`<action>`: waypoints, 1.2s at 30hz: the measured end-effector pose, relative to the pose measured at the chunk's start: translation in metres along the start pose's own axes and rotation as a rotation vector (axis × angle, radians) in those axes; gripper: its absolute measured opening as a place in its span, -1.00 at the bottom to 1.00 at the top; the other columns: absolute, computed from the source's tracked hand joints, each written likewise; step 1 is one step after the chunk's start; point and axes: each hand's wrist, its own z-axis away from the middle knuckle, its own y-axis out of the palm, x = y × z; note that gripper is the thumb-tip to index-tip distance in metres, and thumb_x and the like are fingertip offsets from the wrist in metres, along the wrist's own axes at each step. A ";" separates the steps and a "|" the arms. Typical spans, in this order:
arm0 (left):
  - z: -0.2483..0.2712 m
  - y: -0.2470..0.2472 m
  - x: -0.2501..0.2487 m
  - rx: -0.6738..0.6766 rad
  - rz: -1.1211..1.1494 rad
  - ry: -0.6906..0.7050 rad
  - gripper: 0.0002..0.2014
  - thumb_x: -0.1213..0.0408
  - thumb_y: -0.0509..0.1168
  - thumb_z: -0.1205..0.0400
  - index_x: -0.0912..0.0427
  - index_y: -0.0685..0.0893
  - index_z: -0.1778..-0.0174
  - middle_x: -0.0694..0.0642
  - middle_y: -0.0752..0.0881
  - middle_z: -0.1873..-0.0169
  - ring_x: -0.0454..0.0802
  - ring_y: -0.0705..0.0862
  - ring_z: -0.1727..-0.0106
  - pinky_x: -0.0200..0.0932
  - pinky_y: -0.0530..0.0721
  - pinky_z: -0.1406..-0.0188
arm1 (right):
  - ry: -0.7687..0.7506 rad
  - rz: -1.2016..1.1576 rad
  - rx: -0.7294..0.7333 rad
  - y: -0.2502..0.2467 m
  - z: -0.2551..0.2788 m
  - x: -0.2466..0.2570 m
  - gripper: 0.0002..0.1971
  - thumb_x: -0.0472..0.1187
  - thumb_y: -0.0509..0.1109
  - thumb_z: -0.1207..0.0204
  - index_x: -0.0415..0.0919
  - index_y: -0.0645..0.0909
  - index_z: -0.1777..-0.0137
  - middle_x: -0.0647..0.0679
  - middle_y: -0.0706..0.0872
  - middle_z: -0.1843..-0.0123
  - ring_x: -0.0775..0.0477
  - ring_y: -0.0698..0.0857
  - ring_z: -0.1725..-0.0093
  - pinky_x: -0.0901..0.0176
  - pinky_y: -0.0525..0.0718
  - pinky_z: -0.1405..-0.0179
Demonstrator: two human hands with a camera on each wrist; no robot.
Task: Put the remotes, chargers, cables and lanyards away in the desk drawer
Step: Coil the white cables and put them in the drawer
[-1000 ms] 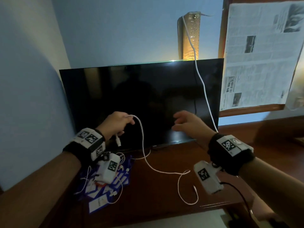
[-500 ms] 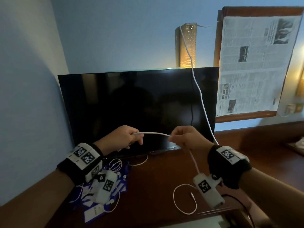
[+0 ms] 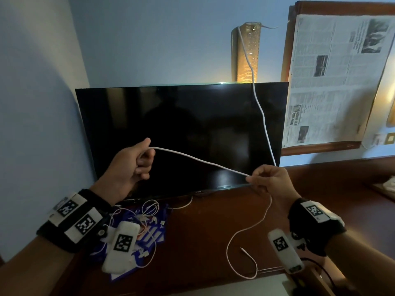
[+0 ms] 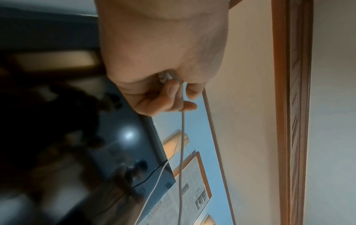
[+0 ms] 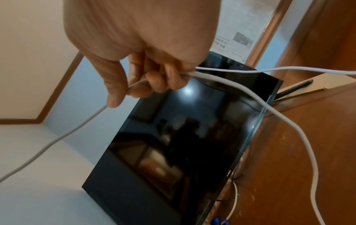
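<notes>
Both hands hold one white cable (image 3: 201, 161) up in the air in front of the dark TV (image 3: 181, 133). I see my left hand (image 3: 130, 167) curled around one end of it, with the plug tucked inside the fist. I see my right hand (image 3: 269, 182) pinching the cable further along, between thumb and fingertips. The cable runs almost straight between the two hands. Past the right hand, the rest of it hangs down and lies in a loose loop on the brown tabletop (image 3: 203, 242), with its far plug resting there. I think I am getting ready to fold or wind this cable up, so this job looks like it is only starting. A pile of blue lanyards (image 3: 149, 236) and thin white cords (image 3: 149, 210) sits on the tabletop under my left wrist, not put away yet. I cannot see any drawer, remote or charger for sure in these views.
</notes>
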 end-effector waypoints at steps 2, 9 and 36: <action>-0.001 -0.003 0.006 -0.060 0.069 0.023 -0.64 0.06 0.10 -0.73 0.11 0.56 0.33 -0.09 0.28 0.60 -0.21 0.24 0.65 -0.33 0.34 0.59 | -0.055 0.110 -0.016 0.009 0.001 -0.002 -0.82 -0.38 0.58 -0.32 -0.41 0.61 0.29 -0.07 0.62 0.53 0.05 0.53 0.55 0.33 0.50 0.55; -0.003 0.001 0.022 -0.221 -0.035 0.146 -0.66 0.16 0.03 -0.78 0.15 0.59 0.22 -0.11 0.37 0.60 -0.23 0.31 0.61 -0.28 0.38 0.49 | -0.192 0.560 0.159 0.049 0.017 -0.007 -0.86 -0.30 0.54 -0.42 -0.23 0.68 0.33 0.01 0.66 0.50 0.23 0.59 0.55 0.40 0.55 0.48; 0.028 0.043 0.042 0.304 -0.075 -0.106 -0.60 0.09 -0.04 -0.76 0.20 0.54 0.25 -0.02 0.34 0.59 -0.13 0.31 0.59 -0.26 0.34 0.54 | -0.224 0.141 0.350 0.094 0.036 0.028 -0.87 -0.22 0.30 -0.63 -0.26 0.62 -0.02 0.11 0.61 0.38 0.28 0.58 0.52 0.51 0.47 0.54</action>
